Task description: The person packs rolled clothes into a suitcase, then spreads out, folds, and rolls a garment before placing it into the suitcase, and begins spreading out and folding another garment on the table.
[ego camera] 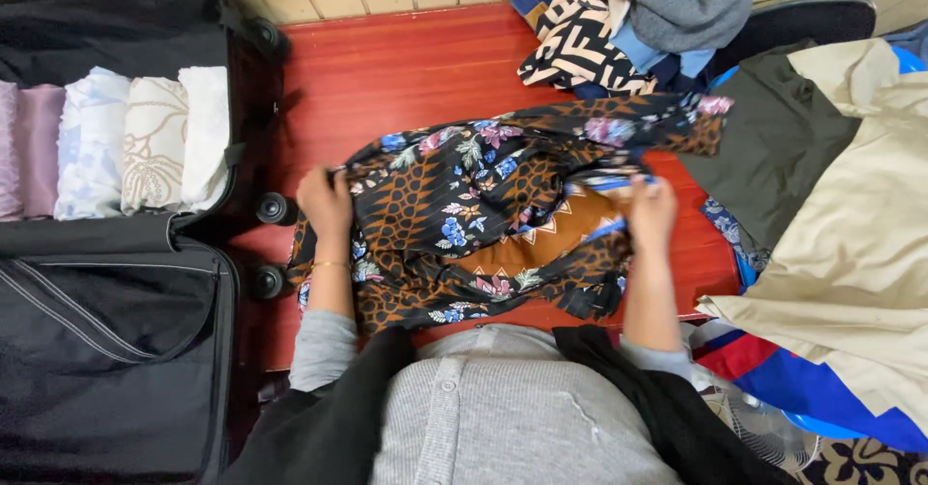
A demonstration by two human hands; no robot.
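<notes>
We look straight down on a red wooden table (406, 69), and spread across its middle lies the patterned garment (464, 214), black and brown with blue and pink flowers. Our left hand (325, 205) sits on the garment's left edge, fingers curled and pinching a fold of the cloth. Our right hand (652, 212) is on the garment's right side, closed around a bunch of the fabric where a blue strip shows. Both hands grip the same piece, well apart from each other, with the cloth rumpled between them. A thin bracelet (331, 265) rings our left wrist, just below the garment's left edge.

Left of the garment, touching the table's side, an open black suitcase (116, 350) lies flat. Its upper half holds rolled clothes (126, 142) in a row, white, cream, pale blue and lilac. Two suitcase wheels (271, 208) point toward the garment.

Above the garment, at the table's far edge, a heap of clothes (628, 21) piles up: a black-and-cream print, something grey, something light blue. Right of the garment, a dark olive piece (773, 146) and a beige piece (851, 253) drape over one another, with blue and red cloth (773, 369) beneath them. Nearest us, below the garment, our grey buttoned top (503, 408) fills the bottom.
</notes>
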